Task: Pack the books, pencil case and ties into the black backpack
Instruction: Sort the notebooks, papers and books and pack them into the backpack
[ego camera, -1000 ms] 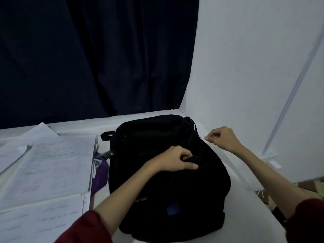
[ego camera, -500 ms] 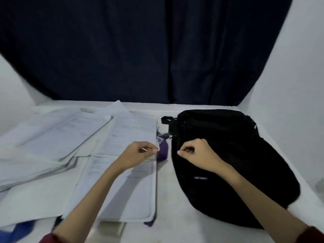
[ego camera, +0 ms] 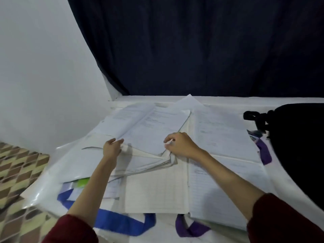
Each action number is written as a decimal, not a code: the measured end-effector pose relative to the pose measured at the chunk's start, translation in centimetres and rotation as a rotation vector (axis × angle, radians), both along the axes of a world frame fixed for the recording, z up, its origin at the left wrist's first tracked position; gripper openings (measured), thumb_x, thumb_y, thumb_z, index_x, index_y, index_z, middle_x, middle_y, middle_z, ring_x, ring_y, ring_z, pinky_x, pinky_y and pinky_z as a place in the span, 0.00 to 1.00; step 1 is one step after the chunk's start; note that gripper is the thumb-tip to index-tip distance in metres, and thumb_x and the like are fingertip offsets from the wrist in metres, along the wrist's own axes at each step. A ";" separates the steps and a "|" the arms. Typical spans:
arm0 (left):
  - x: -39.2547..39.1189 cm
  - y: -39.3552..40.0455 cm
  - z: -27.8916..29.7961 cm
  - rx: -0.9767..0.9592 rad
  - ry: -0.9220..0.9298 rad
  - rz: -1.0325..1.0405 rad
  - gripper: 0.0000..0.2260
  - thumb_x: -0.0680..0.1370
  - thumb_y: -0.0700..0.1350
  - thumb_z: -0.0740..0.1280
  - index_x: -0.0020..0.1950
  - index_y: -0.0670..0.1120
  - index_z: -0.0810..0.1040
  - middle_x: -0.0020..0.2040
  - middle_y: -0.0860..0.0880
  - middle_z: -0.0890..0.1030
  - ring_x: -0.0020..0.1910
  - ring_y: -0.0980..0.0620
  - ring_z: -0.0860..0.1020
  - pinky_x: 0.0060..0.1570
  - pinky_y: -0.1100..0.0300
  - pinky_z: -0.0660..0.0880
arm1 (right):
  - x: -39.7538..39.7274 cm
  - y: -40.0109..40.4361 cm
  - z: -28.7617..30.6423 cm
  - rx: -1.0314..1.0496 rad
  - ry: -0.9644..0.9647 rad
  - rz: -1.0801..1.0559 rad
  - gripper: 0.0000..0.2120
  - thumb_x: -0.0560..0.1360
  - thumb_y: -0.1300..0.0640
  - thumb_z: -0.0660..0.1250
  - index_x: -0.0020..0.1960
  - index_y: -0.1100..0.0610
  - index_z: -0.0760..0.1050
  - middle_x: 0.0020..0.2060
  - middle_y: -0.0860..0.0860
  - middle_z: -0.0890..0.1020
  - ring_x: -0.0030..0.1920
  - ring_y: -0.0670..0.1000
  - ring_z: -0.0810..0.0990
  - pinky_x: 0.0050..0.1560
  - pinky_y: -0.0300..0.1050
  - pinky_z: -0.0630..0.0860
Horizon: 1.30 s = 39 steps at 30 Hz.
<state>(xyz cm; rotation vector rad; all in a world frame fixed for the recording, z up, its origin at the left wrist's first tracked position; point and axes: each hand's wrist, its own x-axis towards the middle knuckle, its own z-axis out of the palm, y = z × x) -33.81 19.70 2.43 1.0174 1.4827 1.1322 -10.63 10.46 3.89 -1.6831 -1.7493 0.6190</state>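
Both hands grip the same open white book with handwritten pages (ego camera: 150, 130), which lies on top of a loose pile of papers on the white surface (ego camera: 228, 99). The left hand (ego camera: 112, 148) pinches its left lower edge, and the right hand (ego camera: 180, 146) pinches the right lower corner (fingers curled closed on the paper). A blue fabric tie (ego camera: 114, 223) and a purple fabric tie (ego camera: 191, 228) stick out under the pile near the front. The black fabric backpack (ego camera: 301, 142) lies at the far right, well apart from the hands
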 end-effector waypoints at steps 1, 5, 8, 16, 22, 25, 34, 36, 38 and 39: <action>-0.8 1.3 -0.4 -0.040 -0.021 0.032 0.24 0.77 0.40 0.67 0.70 0.35 0.66 0.64 0.37 0.72 0.58 0.42 0.74 0.58 0.51 0.71 | -1.0 1.0 0.0 -0.020 -0.022 -0.005 0.11 0.75 0.56 0.66 0.56 0.57 0.79 0.57 0.52 0.79 0.56 0.50 0.76 0.51 0.37 0.67; -2.5 4.9 -0.4 -0.132 -0.234 0.118 0.03 0.76 0.36 0.66 0.47 0.38 0.73 0.43 0.44 0.71 0.35 0.52 0.70 0.36 0.59 0.67 | -3.6 3.9 -0.7 -0.104 -0.052 -0.018 0.16 0.76 0.53 0.65 0.62 0.55 0.76 0.63 0.53 0.77 0.61 0.52 0.75 0.58 0.41 0.70; -2.9 7.3 0.0 -0.144 -0.372 0.147 0.10 0.76 0.36 0.65 0.38 0.43 0.68 0.32 0.47 0.67 0.28 0.54 0.67 0.29 0.62 0.64 | -4.7 4.7 -1.3 -0.116 -0.074 -0.021 0.19 0.77 0.51 0.64 0.67 0.54 0.73 0.67 0.50 0.73 0.67 0.50 0.70 0.64 0.41 0.66; -3.8 9.7 1.1 -0.218 -0.283 0.008 0.16 0.75 0.42 0.71 0.32 0.44 0.67 0.15 0.50 0.67 0.14 0.55 0.64 0.20 0.67 0.63 | -5.5 5.5 -2.4 -0.076 -0.221 -0.005 0.21 0.76 0.50 0.67 0.67 0.55 0.73 0.69 0.47 0.71 0.70 0.47 0.66 0.71 0.45 0.60; -5.2 8.0 1.1 -0.133 -0.068 -0.024 0.14 0.74 0.39 0.71 0.32 0.41 0.71 0.22 0.46 0.74 0.20 0.52 0.68 0.21 0.66 0.64 | -4.4 5.8 -2.6 -0.114 -0.254 -0.002 0.18 0.72 0.49 0.71 0.62 0.49 0.77 0.67 0.43 0.73 0.67 0.45 0.70 0.69 0.44 0.63; -7.6 6.1 0.2 -0.107 -0.013 -0.053 0.11 0.75 0.41 0.71 0.35 0.39 0.73 0.27 0.44 0.76 0.20 0.52 0.70 0.20 0.66 0.65 | -4.1 5.8 -1.8 -0.200 -0.287 0.022 0.15 0.71 0.50 0.71 0.58 0.49 0.79 0.64 0.42 0.75 0.64 0.46 0.73 0.62 0.39 0.66; -13.3 2.1 -0.9 -0.215 0.440 -0.389 0.29 0.77 0.60 0.62 0.43 0.33 0.82 0.34 0.39 0.84 0.32 0.46 0.80 0.39 0.56 0.80 | -10.8 9.3 -0.3 -0.092 -0.163 0.091 0.20 0.77 0.48 0.65 0.65 0.55 0.73 0.64 0.51 0.76 0.65 0.52 0.72 0.62 0.45 0.69; -13.2 1.9 -1.3 -0.171 0.223 -0.277 0.24 0.78 0.54 0.65 0.46 0.31 0.81 0.39 0.38 0.84 0.33 0.46 0.81 0.37 0.59 0.81 | -12.8 10.4 0.1 -0.106 -0.102 0.123 0.19 0.78 0.49 0.64 0.66 0.56 0.73 0.65 0.52 0.76 0.66 0.52 0.71 0.62 0.43 0.67; -12.7 1.8 -1.5 -0.151 -0.092 -0.192 0.15 0.79 0.47 0.66 0.50 0.33 0.79 0.45 0.38 0.83 0.39 0.48 0.82 0.37 0.61 0.80 | -14.1 11.3 0.3 -0.168 -0.040 0.152 0.17 0.79 0.52 0.61 0.66 0.56 0.73 0.65 0.52 0.76 0.66 0.51 0.72 0.63 0.41 0.66; -12.3 2.0 -1.6 -0.157 -0.268 -0.155 0.11 0.79 0.44 0.65 0.51 0.35 0.77 0.48 0.39 0.82 0.43 0.48 0.82 0.40 0.61 0.80 | -14.4 11.6 0.2 -0.198 -0.028 0.160 0.17 0.80 0.55 0.59 0.67 0.55 0.73 0.65 0.52 0.75 0.66 0.51 0.71 0.65 0.42 0.66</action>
